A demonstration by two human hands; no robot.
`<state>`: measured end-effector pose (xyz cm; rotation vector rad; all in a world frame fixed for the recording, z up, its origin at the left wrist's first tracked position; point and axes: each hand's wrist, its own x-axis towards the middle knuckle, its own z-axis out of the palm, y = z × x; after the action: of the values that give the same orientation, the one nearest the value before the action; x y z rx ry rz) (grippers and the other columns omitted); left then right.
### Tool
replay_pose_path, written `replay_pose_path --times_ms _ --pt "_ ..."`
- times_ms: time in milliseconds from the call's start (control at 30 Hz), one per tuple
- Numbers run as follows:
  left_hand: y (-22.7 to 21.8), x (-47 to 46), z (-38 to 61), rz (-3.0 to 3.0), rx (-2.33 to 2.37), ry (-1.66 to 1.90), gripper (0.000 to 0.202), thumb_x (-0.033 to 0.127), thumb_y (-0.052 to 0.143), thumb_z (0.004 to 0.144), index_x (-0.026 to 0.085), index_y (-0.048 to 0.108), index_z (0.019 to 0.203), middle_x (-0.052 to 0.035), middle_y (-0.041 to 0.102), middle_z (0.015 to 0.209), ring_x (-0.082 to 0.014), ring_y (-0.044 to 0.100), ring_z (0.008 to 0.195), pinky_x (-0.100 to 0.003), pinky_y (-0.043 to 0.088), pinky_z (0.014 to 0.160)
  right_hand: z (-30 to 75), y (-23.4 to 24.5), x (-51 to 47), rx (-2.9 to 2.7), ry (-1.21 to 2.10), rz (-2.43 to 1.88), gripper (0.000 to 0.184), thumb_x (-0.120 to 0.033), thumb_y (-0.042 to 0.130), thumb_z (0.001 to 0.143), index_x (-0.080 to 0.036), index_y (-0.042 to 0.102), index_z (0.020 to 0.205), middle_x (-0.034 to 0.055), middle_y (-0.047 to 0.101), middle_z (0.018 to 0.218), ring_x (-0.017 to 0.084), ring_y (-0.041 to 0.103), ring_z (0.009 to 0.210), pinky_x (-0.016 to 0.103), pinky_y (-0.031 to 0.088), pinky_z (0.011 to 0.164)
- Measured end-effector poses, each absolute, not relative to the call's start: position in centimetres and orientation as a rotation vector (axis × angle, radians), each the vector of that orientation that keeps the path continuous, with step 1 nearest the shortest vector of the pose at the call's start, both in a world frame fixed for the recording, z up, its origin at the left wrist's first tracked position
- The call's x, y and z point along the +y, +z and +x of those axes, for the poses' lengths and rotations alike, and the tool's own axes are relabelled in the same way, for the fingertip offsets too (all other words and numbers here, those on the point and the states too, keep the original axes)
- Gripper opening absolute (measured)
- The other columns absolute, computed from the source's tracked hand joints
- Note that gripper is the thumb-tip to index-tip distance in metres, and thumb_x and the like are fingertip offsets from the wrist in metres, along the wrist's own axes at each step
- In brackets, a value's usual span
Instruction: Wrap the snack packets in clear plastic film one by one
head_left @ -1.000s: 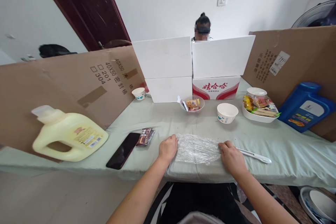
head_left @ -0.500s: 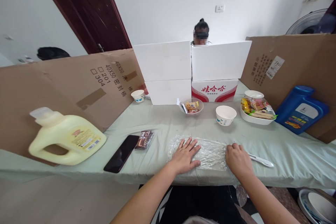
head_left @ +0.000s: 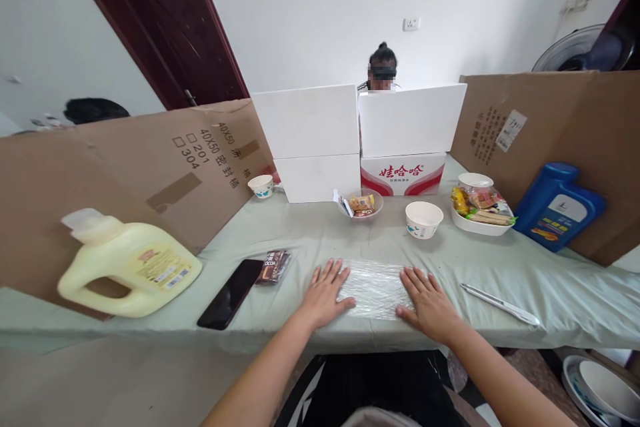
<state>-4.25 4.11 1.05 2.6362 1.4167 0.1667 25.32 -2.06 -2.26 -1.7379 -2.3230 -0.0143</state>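
Note:
A sheet of clear plastic wrap (head_left: 373, 287) lies flat on the pale green tablecloth (head_left: 310, 233) near the front edge. My left hand (head_left: 325, 294) rests open on its left end, fingers spread and flat. On the sheet's right end my right hand (head_left: 429, 303) lies open in the same way, palm down. Neither hand holds anything. A white knife (head_left: 500, 304) lies on the cloth just right of my right hand.
A black phone (head_left: 231, 293) and a cocoa packet (head_left: 274, 265) lie to the left, beyond them a yellow jug (head_left: 125, 261). Behind stand a snack bowl (head_left: 361, 203), white paper bowl (head_left: 423, 219), snack plate (head_left: 480, 211), blue jug (head_left: 555, 206), cardboard screens and white boxes. Another person sits behind the boxes.
Both hands went from closed at the ends of the wrap to flat and spread on it. My right hand let go near the knife and moved left onto the sheet.

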Motion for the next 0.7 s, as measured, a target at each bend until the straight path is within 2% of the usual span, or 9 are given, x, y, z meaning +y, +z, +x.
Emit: replay_pose_path --times_ms 133,233,300,367,433,567,633,700 --pt "1.0 3.6 -7.7 2.657 1.447 0.327 0.067 0.057 0.047 0.090 0.020 0.036 0.146 -0.0140 0.027 0.155 -0.0345 0.018 0.144 -0.057 0.020 0.114 28.5 -1.9 -4.7 -2.257 -0.105 -1.695 0.083 -0.067 0.049 0.082 -0.019 0.033 0.147 0.0151 0.035 0.151 0.033 0.023 0.142 0.057 0.024 0.111" --pt "1.5 2.1 -8.5 2.729 1.185 0.466 0.063 0.047 0.061 0.084 0.022 0.045 0.139 -0.0130 0.039 0.149 -0.0338 0.028 0.141 -0.053 0.027 0.113 28.9 -1.3 -6.5 -2.345 -0.079 -1.483 0.083 -0.058 0.060 0.079 -0.022 0.031 0.148 0.0125 0.038 0.150 0.030 0.028 0.141 0.052 0.027 0.112" --pt "1.8 1.0 -8.6 2.721 1.052 0.478 0.057 0.037 0.069 0.079 0.023 0.052 0.132 -0.0113 0.048 0.141 -0.0315 0.038 0.135 -0.049 0.034 0.112 28.7 -1.1 -7.5 -2.378 -0.037 -1.389 0.064 -0.043 0.060 0.084 -0.025 0.041 0.142 0.0097 0.049 0.142 0.027 0.041 0.133 0.047 0.035 0.108" --pt "2.0 0.1 -8.6 2.689 1.013 0.472 0.051 0.028 0.071 0.075 0.024 0.057 0.124 -0.0098 0.056 0.133 -0.0297 0.046 0.128 -0.048 0.038 0.109 28.6 -0.9 -8.3 -2.340 -0.006 -1.370 0.038 -0.028 0.053 0.089 -0.027 0.055 0.127 0.0070 0.060 0.128 0.023 0.054 0.119 0.042 0.043 0.100" --pt "2.1 -0.6 -8.8 2.669 0.985 0.475 0.045 0.020 0.069 0.074 0.024 0.059 0.118 -0.0086 0.060 0.126 -0.0283 0.049 0.124 -0.047 0.040 0.108 28.6 -0.6 -8.8 -2.285 0.041 -1.369 0.025 -0.022 0.047 0.092 -0.026 0.063 0.111 0.0059 0.066 0.114 0.021 0.059 0.107 0.040 0.048 0.092" --pt "2.3 -1.2 -9.2 2.601 0.941 0.551 0.023 0.010 0.058 0.079 0.023 0.062 0.097 -0.0065 0.065 0.113 -0.0240 0.055 0.115 -0.042 0.043 0.102 28.8 0.2 -9.0 -2.201 0.183 -1.363 0.021 -0.024 0.041 0.095 -0.024 0.063 0.096 0.0067 0.067 0.100 0.021 0.061 0.097 0.039 0.049 0.086" --pt "2.6 -1.1 -9.2 2.540 0.939 0.596 0.016 0.010 0.051 0.084 0.022 0.061 0.088 -0.0060 0.066 0.108 -0.0213 0.058 0.110 -0.038 0.046 0.098 28.9 0.4 -8.7 -2.136 0.249 -1.400 0.023 -0.027 0.039 0.096 -0.023 0.061 0.095 0.0071 0.067 0.097 0.021 0.061 0.095 0.039 0.049 0.085" --pt "2.9 -0.5 -8.8 2.471 0.981 0.638 0.016 0.014 0.045 0.089 0.022 0.058 0.087 -0.0055 0.066 0.103 -0.0187 0.060 0.102 -0.033 0.048 0.091 28.8 0.4 -8.0 -2.049 0.298 -1.480 0.025 -0.032 0.037 0.097 -0.023 0.060 0.095 0.0066 0.067 0.094 0.021 0.062 0.091 0.037 0.049 0.082"
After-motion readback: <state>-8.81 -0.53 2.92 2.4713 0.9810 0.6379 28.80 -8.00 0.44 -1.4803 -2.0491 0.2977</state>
